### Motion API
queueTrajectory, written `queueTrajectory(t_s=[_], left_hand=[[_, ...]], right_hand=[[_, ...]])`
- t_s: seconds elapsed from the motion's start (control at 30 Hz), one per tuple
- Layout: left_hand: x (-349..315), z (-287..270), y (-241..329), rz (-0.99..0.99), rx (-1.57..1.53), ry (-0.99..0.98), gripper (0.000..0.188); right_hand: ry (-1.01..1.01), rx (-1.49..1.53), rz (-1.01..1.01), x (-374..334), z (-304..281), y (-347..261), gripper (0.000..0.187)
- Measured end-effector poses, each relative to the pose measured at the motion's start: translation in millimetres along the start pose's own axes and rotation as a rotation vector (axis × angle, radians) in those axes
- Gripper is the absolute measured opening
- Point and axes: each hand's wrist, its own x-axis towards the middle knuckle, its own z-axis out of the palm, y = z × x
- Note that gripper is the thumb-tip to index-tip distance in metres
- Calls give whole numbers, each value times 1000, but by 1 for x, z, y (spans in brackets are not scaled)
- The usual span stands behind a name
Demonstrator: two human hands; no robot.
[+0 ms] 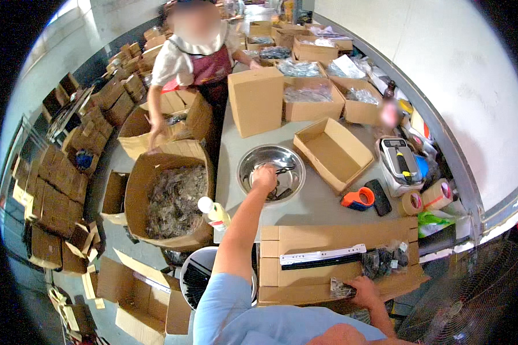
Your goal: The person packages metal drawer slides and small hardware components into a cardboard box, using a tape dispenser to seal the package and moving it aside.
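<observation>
My left hand (264,178) reaches into a shiny metal bowl (300,187) on the grey table, its fingers curled in among small dark parts (284,170). What they grip is hidden. Near the front edge of an opened cardboard box (316,230), my right hand (365,291) pinches the side of a small clear plastic bag (342,287) with dark contents. A white drawer slide (323,256) rests inside that box, above a black strip. At its right end lie several bags of dark parts (380,261).
A shallow cardboard tray (334,152) stands right of the bowl, near an orange tape dispenser (358,199). A yellowish bottle (214,214) is by the table's left edge. Left of it sits a large box of dark pieces (175,198). Another person (198,63) works across the table.
</observation>
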Motion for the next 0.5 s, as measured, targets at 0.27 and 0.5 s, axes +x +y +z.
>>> queueTrajectory(t_s=[0.27, 0.5], left_hand=[[27, 39, -27, 17, 107, -306, 26], [34, 77, -67, 112, 111, -303, 26]], right_hand=[[-68, 7, 68, 1, -9, -4, 66], [-35, 1, -10, 4, -16, -9, 69]])
